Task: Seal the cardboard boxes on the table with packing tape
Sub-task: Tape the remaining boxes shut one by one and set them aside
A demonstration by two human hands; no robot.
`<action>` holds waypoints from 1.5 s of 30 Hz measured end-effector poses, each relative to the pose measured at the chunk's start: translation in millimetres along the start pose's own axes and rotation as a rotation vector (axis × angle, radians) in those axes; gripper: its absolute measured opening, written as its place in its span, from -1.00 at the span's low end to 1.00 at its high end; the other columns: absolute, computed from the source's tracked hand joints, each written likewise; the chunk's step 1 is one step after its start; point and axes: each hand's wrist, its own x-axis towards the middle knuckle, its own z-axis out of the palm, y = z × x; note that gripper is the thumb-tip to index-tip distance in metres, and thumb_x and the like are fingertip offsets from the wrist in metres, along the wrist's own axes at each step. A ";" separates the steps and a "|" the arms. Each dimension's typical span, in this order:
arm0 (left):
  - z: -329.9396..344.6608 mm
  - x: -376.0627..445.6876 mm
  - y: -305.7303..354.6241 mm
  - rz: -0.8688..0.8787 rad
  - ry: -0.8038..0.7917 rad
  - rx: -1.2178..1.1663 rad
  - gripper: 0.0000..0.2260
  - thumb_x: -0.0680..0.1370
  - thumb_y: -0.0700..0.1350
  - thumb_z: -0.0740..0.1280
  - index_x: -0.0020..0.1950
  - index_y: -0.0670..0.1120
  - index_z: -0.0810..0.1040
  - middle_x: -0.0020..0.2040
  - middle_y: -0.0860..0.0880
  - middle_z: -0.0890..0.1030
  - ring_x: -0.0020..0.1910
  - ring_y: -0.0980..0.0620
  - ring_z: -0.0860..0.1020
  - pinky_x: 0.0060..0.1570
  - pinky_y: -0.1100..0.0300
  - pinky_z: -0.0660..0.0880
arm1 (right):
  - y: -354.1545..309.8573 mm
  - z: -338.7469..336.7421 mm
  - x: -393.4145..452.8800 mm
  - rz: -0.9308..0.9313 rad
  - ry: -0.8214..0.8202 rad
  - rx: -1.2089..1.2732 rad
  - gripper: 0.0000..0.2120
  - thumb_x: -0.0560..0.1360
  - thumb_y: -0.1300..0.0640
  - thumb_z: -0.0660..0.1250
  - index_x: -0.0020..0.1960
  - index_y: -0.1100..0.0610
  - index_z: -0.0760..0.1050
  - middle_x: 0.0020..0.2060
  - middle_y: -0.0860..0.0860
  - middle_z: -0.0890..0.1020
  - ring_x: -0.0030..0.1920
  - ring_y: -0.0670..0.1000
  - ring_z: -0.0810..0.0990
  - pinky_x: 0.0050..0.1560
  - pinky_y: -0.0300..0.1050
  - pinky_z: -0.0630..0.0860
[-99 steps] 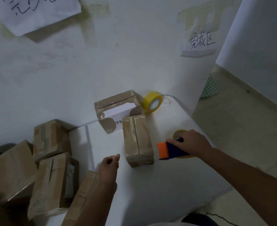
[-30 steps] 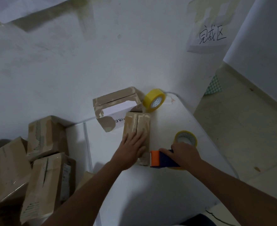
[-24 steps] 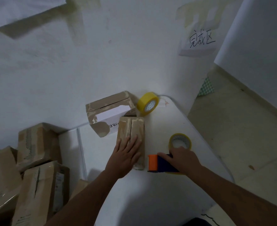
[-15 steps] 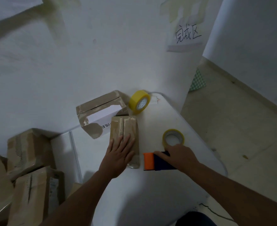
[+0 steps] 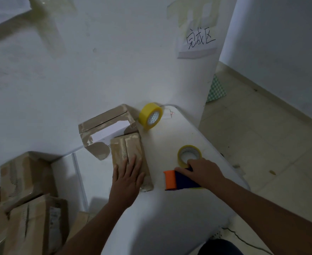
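I press my left hand point(image 5: 127, 178) flat on the cardboard box point(image 5: 128, 153) lying mid-tabletop point(image 5: 169, 218), fingers straight, to pin its flaps shut, while my right hand point(image 5: 203, 172) grips the tape dispenser point(image 5: 179, 180) just beside it, ready to tape the seam.

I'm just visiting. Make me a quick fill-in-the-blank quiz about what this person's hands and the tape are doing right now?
1. The left hand lies flat on a ____.
2. The right hand holds a tape dispenser whose front is ____.
3. The yellow roll stands by the ____.

Missing words: box; orange; wall
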 end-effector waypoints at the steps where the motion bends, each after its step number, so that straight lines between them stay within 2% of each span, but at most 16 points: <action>1: 2.9 -3.5 3.9 -0.030 0.035 0.002 -0.49 0.68 0.13 -0.07 0.59 -0.03 0.18 0.60 -0.07 0.17 0.58 -0.13 0.09 0.46 -0.14 0.03 | -0.2 -1.7 0.6 0.004 -0.011 0.009 -0.48 0.48 -0.43 0.10 -0.24 0.04 0.33 -0.36 -0.04 0.40 -0.31 -0.02 0.44 -0.35 -0.14 0.33; 4: -1.9 5.0 8.4 0.024 0.110 -0.012 -0.53 0.68 0.10 -0.03 0.47 -0.10 0.38 0.49 -0.15 0.37 0.48 -0.24 0.30 0.40 -0.17 0.15 | -1.6 -4.1 3.6 0.001 -0.023 0.057 -0.46 0.47 -0.41 0.14 -0.07 0.09 0.42 -0.25 -0.01 0.47 -0.24 -0.01 0.49 -0.31 -0.12 0.37; 6: -4.5 17.6 8.1 0.124 0.142 -0.086 -0.68 0.68 0.05 0.01 0.29 -0.01 0.46 0.40 -0.09 0.45 0.41 -0.16 0.38 0.34 -0.19 0.29 | -1.8 -8.7 5.2 -0.023 -0.043 0.067 -0.50 0.50 -0.37 0.17 0.01 0.09 0.41 -0.21 0.00 0.48 -0.22 -0.01 0.48 -0.34 -0.15 0.35; 8: -4.9 25.2 7.0 0.124 0.104 -0.237 -0.85 0.62 0.02 0.12 0.12 0.13 0.45 0.34 0.03 0.45 0.38 0.00 0.38 0.28 -0.21 0.40 | -2.3 -15.3 6.7 -0.073 -0.085 0.040 -0.56 0.55 -0.28 0.18 0.10 0.10 0.40 -0.18 0.00 0.47 -0.22 -0.01 0.46 -0.39 -0.19 0.29; 10: 1.5 23.1 4.1 0.100 0.074 -0.299 -0.90 0.59 0.07 0.17 0.05 0.19 0.45 0.34 0.09 0.47 0.43 0.03 0.33 0.32 -0.16 0.36 | -4.1 -21.0 7.1 -0.114 -0.118 0.020 -0.62 0.58 -0.19 0.19 0.14 0.11 0.38 -0.14 0.03 0.50 -0.21 -0.01 0.43 -0.41 -0.23 0.23; 15: 5.1 20.8 2.6 0.123 0.090 -0.272 -0.89 0.58 0.12 0.18 0.04 0.20 0.46 0.35 0.07 0.49 0.46 -0.06 0.30 0.33 -0.08 0.25 | -19.0 -19.4 6.9 -0.153 -0.081 -0.114 -0.62 0.59 -0.18 0.17 0.19 0.11 0.34 0.00 0.07 0.57 -0.12 0.05 0.53 -0.26 -0.14 0.37; 18: 4.4 20.8 4.3 0.121 0.086 -0.276 -0.86 0.59 0.12 0.17 0.01 0.19 0.51 0.35 0.07 0.48 0.47 -0.05 0.29 0.35 -0.09 0.23 | -29.2 -7.9 8.5 -0.134 -0.062 -0.185 -0.59 0.61 -0.19 0.13 0.24 0.13 0.32 -0.01 0.09 0.59 -0.15 0.07 0.55 -0.36 -0.14 0.32; 20: 5.6 20.0 4.5 0.121 0.077 -0.269 -0.84 0.59 0.13 0.16 0.02 0.19 0.53 0.36 0.07 0.47 0.48 -0.06 0.28 0.37 -0.11 0.22 | -35.3 0.2 10.9 -0.121 -0.063 -0.202 -0.57 0.61 -0.19 0.11 0.28 0.14 0.30 -0.01 0.10 0.60 -0.18 0.08 0.54 -0.34 -0.13 0.34; 24: 4.8 19.6 1.8 0.113 0.042 -0.279 -0.82 0.61 0.14 0.14 0.04 0.19 0.51 0.39 0.09 0.44 0.51 -0.04 0.24 0.40 -0.13 0.21 | -27.5 10.7 19.7 -0.005 -0.073 -0.177 -0.58 0.65 -0.13 0.08 0.34 0.15 0.27 0.07 0.10 0.58 -0.01 0.10 0.60 -0.24 -0.13 0.34; 28: 6.0 18.5 -0.3 0.108 0.047 -0.268 -0.85 0.60 0.15 0.14 0.04 0.20 0.49 0.39 0.14 0.43 0.52 0.00 0.21 0.39 -0.14 0.24 | 2.7 10.0 15.9 0.103 -0.096 -0.221 -0.47 0.65 -0.11 0.09 0.50 0.15 0.10 0.08 0.10 0.58 0.00 0.09 0.60 -0.22 -0.13 0.35; 33: 2.2 17.0 4.2 0.126 0.056 -0.278 -0.86 0.61 0.13 0.15 0.06 0.21 0.48 0.38 0.12 0.45 0.52 -0.02 0.20 0.41 -0.13 0.21 | 7.0 39.2 3.3 0.037 -0.132 -0.075 -0.55 0.66 0.02 0.11 0.48 0.15 0.12 -0.08 0.05 0.55 -0.17 0.03 0.51 -0.25 -0.12 0.35; 37: -2.4 9.6 10.5 0.148 0.054 -0.305 -0.84 0.61 0.12 0.16 0.03 0.19 0.53 0.38 0.12 0.45 0.54 -0.01 0.16 0.46 -0.09 0.13 | 4.0 57.3 -8.9 0.047 -0.184 0.093 -0.71 0.64 0.08 0.14 0.34 0.11 0.25 -0.18 0.00 0.48 -0.24 -0.01 0.48 -0.30 -0.12 0.38; 40: -2.8 3.8 13.1 0.172 0.046 -0.312 -0.84 0.61 0.11 0.18 0.04 0.17 0.54 0.38 0.11 0.45 0.55 -0.03 0.16 0.47 -0.12 0.14 | -7.1 52.7 -14.4 -0.019 -0.150 0.082 -0.93 0.63 0.04 0.16 0.07 -0.05 0.41 -0.11 0.10 0.53 -0.13 0.09 0.53 -0.16 -0.06 0.42; 42: -3.4 3.2 13.2 0.186 0.046 -0.313 -0.87 0.61 0.10 0.18 0.04 0.18 0.52 0.37 0.11 0.45 0.54 -0.04 0.17 0.46 -0.13 0.16 | -15.3 54.4 -10.9 -0.032 -0.103 0.027 -0.85 0.63 0.04 0.15 0.09 0.06 0.44 0.03 0.10 0.54 0.02 0.12 0.54 -0.09 -0.06 0.42; 43: -4.3 4.3 13.4 0.188 0.044 -0.313 -0.88 0.61 0.10 0.18 0.04 0.18 0.50 0.37 0.11 0.45 0.54 -0.04 0.18 0.45 -0.14 0.18 | -21.1 55.7 -8.4 -0.005 -0.103 0.119 -0.80 0.62 0.03 0.16 0.14 0.10 0.45 0.09 0.08 0.54 0.06 0.10 0.54 -0.08 -0.08 0.41; 45: -5.7 8.4 12.9 0.181 0.038 -0.322 -0.90 0.60 0.10 0.19 0.05 0.19 0.47 0.36 0.12 0.46 0.53 -0.05 0.20 0.43 -0.17 0.21 | -37.8 57.7 -4.7 0.115 -0.132 0.518 -0.73 0.62 0.01 0.18 0.24 0.10 0.45 0.15 0.04 0.56 0.12 0.06 0.53 0.02 -0.10 0.43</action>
